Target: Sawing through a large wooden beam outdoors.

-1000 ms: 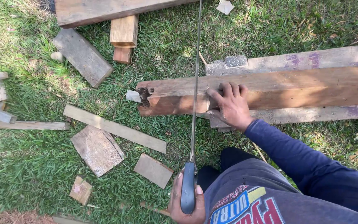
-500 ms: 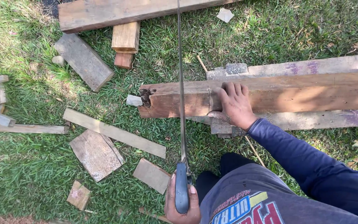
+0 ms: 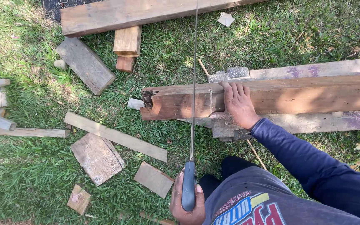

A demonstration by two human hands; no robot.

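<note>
My left hand [image 3: 185, 204] is closed around the grey-blue handle of a handsaw [image 3: 188, 187] at the bottom centre. Its thin blade [image 3: 194, 83] is seen edge-on and runs straight up over the reddish wooden beam [image 3: 180, 102], out past the top of the view. My right hand [image 3: 238, 104] presses on the beam's top with its thumb hooked over the near face, right of the blade. A narrow dark cut mark [image 3: 210, 102] crosses the beam between blade and hand. The beam lies on two paler planks [image 3: 313, 70].
Offcuts lie on the grass to the left: a long strip [image 3: 115, 136], two flat boards [image 3: 97, 157], [image 3: 153, 179], a grey plank [image 3: 86, 64] and a short block [image 3: 127, 41]. A long plank [image 3: 138, 12] lies across the top. My knees fill the lower right.
The saw blade swung slightly left along the beam, then back right. My right hand stayed pressed on the beam. The view has drifted a little.
</note>
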